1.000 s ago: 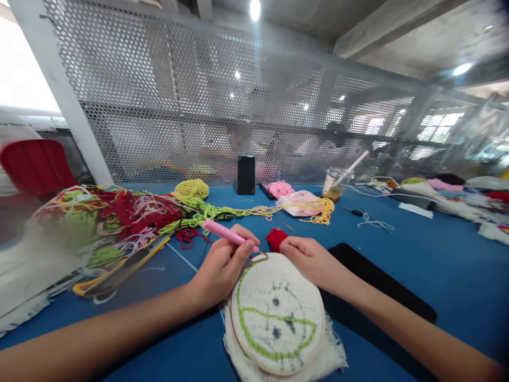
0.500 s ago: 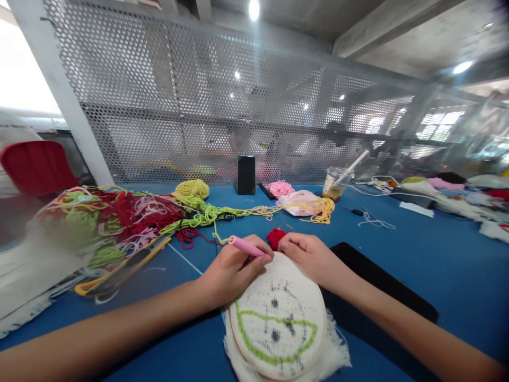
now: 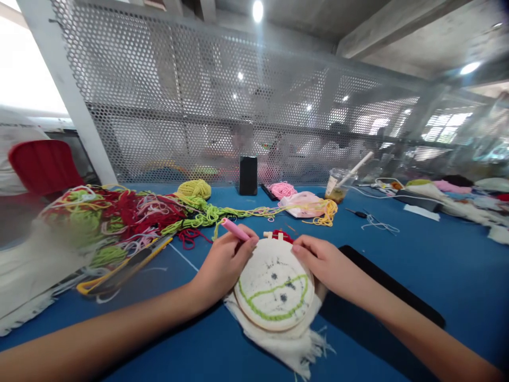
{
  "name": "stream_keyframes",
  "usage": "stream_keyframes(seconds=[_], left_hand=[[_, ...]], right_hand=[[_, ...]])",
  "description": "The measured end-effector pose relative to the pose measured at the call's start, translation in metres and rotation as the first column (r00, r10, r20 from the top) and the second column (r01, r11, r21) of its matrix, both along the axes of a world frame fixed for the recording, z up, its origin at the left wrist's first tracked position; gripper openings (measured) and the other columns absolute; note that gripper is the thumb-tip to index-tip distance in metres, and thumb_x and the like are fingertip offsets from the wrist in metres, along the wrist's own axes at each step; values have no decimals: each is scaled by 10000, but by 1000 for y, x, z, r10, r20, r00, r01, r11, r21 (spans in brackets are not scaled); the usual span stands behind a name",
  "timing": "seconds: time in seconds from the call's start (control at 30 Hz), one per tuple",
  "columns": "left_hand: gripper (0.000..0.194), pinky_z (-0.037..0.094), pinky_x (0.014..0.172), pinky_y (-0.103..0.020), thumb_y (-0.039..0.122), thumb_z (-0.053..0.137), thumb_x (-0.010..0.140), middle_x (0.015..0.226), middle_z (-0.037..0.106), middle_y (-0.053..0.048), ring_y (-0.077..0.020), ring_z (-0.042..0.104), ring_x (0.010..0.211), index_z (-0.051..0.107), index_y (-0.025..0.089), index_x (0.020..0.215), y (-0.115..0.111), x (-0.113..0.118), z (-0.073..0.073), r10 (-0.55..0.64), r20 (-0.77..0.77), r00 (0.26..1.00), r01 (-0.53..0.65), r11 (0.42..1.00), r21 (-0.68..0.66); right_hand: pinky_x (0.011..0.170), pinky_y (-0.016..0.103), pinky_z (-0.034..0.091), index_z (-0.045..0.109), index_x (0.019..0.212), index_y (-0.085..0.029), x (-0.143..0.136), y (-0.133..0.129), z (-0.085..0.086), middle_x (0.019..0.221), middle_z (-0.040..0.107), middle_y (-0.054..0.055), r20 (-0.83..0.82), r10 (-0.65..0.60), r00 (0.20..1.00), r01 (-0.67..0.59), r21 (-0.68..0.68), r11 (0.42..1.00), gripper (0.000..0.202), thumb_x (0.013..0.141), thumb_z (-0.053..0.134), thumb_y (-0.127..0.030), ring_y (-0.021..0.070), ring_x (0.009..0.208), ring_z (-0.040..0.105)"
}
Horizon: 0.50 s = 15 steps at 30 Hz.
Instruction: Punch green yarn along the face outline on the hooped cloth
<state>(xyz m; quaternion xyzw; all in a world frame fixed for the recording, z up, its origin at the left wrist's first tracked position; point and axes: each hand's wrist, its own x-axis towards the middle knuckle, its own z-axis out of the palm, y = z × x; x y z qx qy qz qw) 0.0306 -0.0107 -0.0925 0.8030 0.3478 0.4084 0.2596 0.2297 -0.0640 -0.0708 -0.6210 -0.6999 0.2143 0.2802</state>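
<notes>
- The embroidery hoop (image 3: pixel 278 329) sits between the person's two hands at the table's near side, a thin pale ring with a small clasp (image 3: pixel 274 235) at its far end; I can't tell whether its underside rests on the table.
- Stretched inside the hoop is off-white cloth (image 3: pixel 262 260), coarsely woven, with dark blots and faint sketched strokes; its loose edge spills below the ring in a ragged fringe.
- A raised green yarn line (image 3: pixel 274 317) runs across the cloth: a thick, nubbly curve low down, closed by a thinner wavy line above.
- At the hoop's upper left, the left hand (image 3: pixel 228 260) grips a smooth pink tool (image 3: pixel 235 229), slim and pen-shaped, between thumb and fingers.
- At the hoop's upper right, the right hand (image 3: pixel 318 260) pinches the rim, fingers curled.
- Just beyond the hoop's clasp shows fluffy red yarn (image 3: pixel 287 237), partly hidden.
- Left of the hoop sprawls a tangled yarn heap (image 3: pixel 135 212), red, green and white.
- Right of the hoop, partly behind the forearm, lies a flat black slab (image 3: pixel 393 286) on the matte blue table (image 3: pixel 178 329).
- Well beyond the hoop stands a perforated metal screen (image 3: pixel 199 106).
</notes>
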Motion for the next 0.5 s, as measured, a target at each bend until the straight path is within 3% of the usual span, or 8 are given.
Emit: stream_keyframes(seconds=[0.27,0.5], left_hand=[[191,400,630,-243,271,403,854,778,562,-6,-119,501,696,530,169,753,4,0,-1,22,21,1000,-20,998,-60],[219,406,586,-230,312,391,855,772,547,-8,-114,499,666,532,163,779,3,0,0,26,57,998,-20,994,-106]], right_hand=[[673,292,394,537,840,-182,-4,7,-12,823,585,55,-159,-14,987,23,56,998,272,866,298,-307,165,762,522],[572,260,382,500,989,-202,-3,7,-19,789,582,26,-234,-84,969,102,64,993,256,849,331,-333,139,661,508]])
